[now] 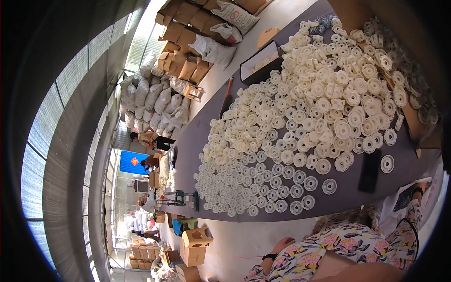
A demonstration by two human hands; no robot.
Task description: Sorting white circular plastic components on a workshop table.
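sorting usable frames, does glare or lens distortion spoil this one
In the head view, the left-hand wall panels glare pale and bow into an arc; black vignetting rings the head view's fisheye image; also in the head view, the white plastic wheels are readable, the far workers small and soft.

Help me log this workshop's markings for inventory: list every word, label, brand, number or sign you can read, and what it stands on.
I can quote none reliably:
White sack, top: printed, too blurred.
Red diamond sign on the blue panel: too small.
Brown carton, bottom: faint print, too small.
Pile of white plastic pieces: no lettering I can make out.
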